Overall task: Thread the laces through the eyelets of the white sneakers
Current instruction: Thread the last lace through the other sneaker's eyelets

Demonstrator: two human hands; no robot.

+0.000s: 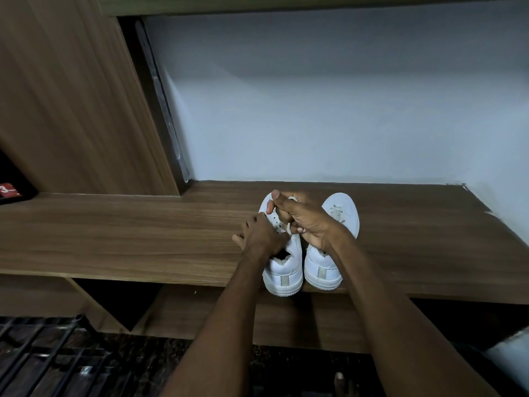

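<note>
Two white sneakers stand side by side on the wooden shelf (143,233), heels toward me. My left hand (262,234) rests on the left sneaker (284,270), fingers curled against its side near the eyelets. My right hand (303,219) hovers over the gap between the shoes and grips a bunched white lace (289,228), loops of it showing between the fingers. The right sneaker (340,216) has lace visible on its toe area. Most of the left shoe's eyelet rows are hidden by my hands.
A pale wall rises behind the shelf, and a tall wooden panel (71,96) stands at the left. A red label (8,190) sits at far left. Below the shelf is a lower board, a dark metal grille (43,353) and my toe (339,379).
</note>
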